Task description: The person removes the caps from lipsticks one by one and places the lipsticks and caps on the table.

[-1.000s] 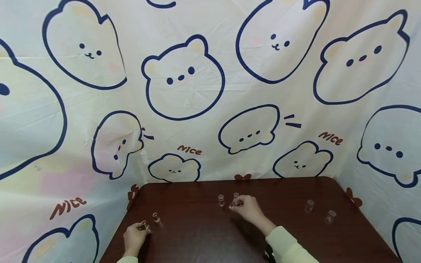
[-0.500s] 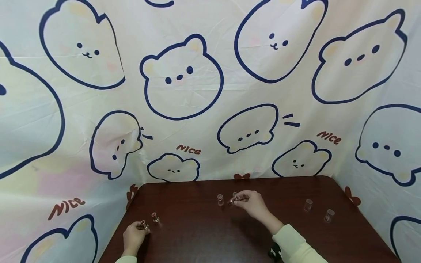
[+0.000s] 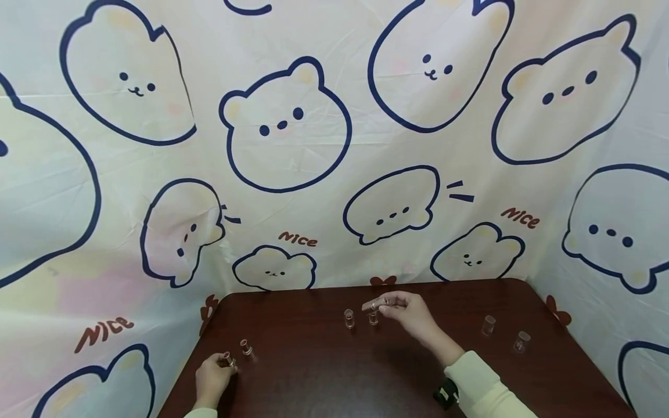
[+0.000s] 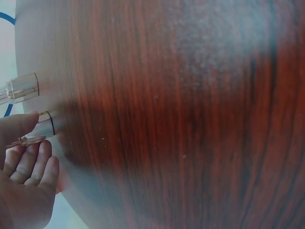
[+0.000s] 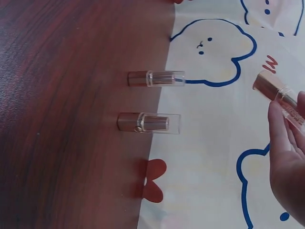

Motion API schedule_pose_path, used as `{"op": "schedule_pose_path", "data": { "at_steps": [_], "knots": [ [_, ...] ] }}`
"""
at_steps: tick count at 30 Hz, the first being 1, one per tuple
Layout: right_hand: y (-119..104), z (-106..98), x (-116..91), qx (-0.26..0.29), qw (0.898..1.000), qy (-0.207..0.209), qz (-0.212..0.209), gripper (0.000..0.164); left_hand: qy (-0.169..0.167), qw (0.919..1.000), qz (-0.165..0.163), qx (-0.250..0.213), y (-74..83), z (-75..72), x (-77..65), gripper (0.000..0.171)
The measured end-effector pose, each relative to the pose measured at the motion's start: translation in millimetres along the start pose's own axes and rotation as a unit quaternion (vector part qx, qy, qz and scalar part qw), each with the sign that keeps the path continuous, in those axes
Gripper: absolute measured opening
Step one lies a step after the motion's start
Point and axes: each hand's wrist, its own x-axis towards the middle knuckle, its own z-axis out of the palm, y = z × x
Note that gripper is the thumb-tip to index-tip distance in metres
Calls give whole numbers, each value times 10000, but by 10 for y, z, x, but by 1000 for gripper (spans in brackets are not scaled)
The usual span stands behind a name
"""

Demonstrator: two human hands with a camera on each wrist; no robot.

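Item, one dark wooden table (image 3: 313, 377), glossy in places. Item, one cosmetic tube (image 5: 270, 85), rose-gold at one end and clear at the other, grasped tilted in the right hand (image 3: 413, 313), aloft by the far edge, fingers at its middle and clear end. Items, two capped tubes, the nearer to the left corner (image 3: 349, 319) and its neighbour (image 3: 373, 319), upright near the far edge; the right wrist view shows both apart from the held one. Item, one tube (image 3: 228, 360) near the left edge, pinched by the left hand (image 3: 213, 378); what else those fingers hold, if anything, cannot be told. Item, one uncapped-looking tube (image 3: 246, 347), upright just beyond it. Items, two clear caps, the inner (image 3: 488, 325) and the outer (image 3: 521, 342), standing near the right edge. Hazards, as judged: a low sweep of the held tube or knuckles could topple the neighbour; a grip resting mainly on the clear end might let the rose-gold end slip out and fall; a careless twist at the left could tip the uncapped-looking tube, which might roll over the left edge; a wide sleeve swing could scatter the light caps.
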Motion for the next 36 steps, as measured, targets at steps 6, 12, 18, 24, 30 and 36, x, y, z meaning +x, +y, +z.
{"op": "schedule_pose_path", "data": {
  "at_steps": [6, 12, 18, 24, 30, 36],
  "knots": [
    [-63, -56, -29, 496, 9985, -196, 88, 38, 46, 9998, -169, 63, -24, 26, -16, 35],
    [-127, -101, -65, 1347, 9899, -399, 189, 47, 73, 9997, -199, 102, -23, 45, -21, 35],
    [-191, -142, -85, 1900, 9803, -508, 203, 51, 89, 9998, -153, 123, -32, 49, -19, 35],
    [-286, -164, -117, 2179, 9743, -531, 226, 54, 66, 9998, -64, 175, -42, 36, -10, 35],
    [-364, -156, -119, 2396, 9696, -466, 189, 54, -3, 9999, -5, 151, -31, 20, -7, 36],
    [-408, -158, -123, 2951, 9540, -533, 22, 50, -2, 9999, -75, 84, 2, 19, -23, 41]
  ]
}}
